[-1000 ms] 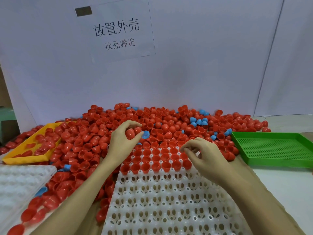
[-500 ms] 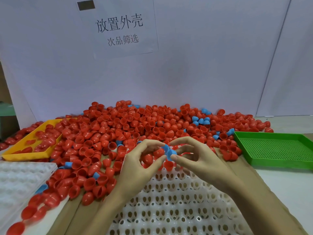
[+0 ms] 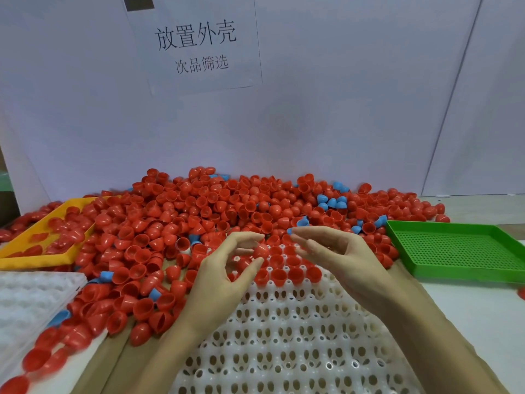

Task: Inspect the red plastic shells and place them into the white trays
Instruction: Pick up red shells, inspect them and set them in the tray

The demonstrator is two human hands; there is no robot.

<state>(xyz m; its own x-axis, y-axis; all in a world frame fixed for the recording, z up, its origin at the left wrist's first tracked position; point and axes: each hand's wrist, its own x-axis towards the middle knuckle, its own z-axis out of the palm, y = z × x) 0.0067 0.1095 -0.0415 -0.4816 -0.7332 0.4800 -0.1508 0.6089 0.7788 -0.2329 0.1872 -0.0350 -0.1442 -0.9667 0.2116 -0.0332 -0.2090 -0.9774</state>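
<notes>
Our left hand [image 3: 224, 277] pinches a red shell [image 3: 260, 251] above the white tray [image 3: 284, 336], ready to seat it beside the filled rows; our right hand [image 3: 338, 254] hovers, its grip released, fingers loosely curved.

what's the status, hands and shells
Left hand pinches a red shell over the white tray. Right hand open. Blue shells mixed in pile.

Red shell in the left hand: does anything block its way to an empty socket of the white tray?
Nothing visible does. The left hand pinches the red shell just above the filled rows of the white tray; open sockets begin right below those rows, uncovered apart from the hand's own palm.
</notes>
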